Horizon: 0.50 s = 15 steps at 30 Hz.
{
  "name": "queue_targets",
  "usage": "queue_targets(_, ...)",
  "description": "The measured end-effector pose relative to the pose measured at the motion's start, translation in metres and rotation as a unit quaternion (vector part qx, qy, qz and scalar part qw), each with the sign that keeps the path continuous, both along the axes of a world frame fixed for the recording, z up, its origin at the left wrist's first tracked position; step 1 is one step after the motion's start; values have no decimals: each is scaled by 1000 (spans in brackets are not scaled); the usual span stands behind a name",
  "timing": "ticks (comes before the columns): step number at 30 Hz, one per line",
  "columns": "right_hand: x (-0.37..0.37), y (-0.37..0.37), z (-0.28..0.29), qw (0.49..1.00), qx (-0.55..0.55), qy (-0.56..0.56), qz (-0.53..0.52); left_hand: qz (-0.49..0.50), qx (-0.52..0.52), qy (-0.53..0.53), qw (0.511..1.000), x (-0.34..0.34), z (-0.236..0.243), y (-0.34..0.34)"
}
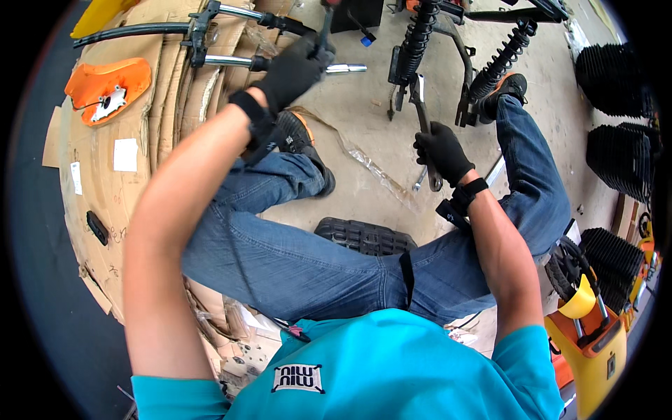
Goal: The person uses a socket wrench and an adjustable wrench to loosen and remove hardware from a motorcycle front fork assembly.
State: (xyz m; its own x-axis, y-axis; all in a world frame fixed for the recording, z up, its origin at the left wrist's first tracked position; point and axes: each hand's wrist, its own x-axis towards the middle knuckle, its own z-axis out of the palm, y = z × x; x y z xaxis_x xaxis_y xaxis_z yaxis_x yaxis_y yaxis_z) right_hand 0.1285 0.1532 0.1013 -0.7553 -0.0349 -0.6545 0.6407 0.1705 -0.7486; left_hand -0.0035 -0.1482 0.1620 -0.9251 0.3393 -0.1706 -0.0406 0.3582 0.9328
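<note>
My right hand (444, 152), in a black glove, is closed around a combination wrench (423, 112). The wrench's upper end is at the lower mount of a black coil-spring shock absorber (418, 45). My left hand (297, 72), also gloved, is raised at the upper left and wrapped around a tool with a dark shaft (325, 26) and a red end. The picture's top edge cuts that tool off, so its kind is unclear. Beneath the left hand lies a fork with chrome tubes (227, 61). A second shock absorber (502, 59) hangs to the right, beside my shoe.
Flattened cardboard (105, 175) covers the left side, with an orange plastic cover (112, 87) on it. A black ridged block (365, 236) lies between my legs. Black ribbed stacks (616, 80) line the right, above a yellow part (595, 357). Clear plastic strip (374, 168) crosses the floor.
</note>
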Motion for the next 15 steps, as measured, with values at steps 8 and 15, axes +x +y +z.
queue_targets(8,4,0,-5,1000,-16,-11,-13,-58,-55,-8,997,-7,-73,45)
queue_targets(15,0,1,3,1000,-10,-12,-5,107,325,-396,852,36,-102,56)
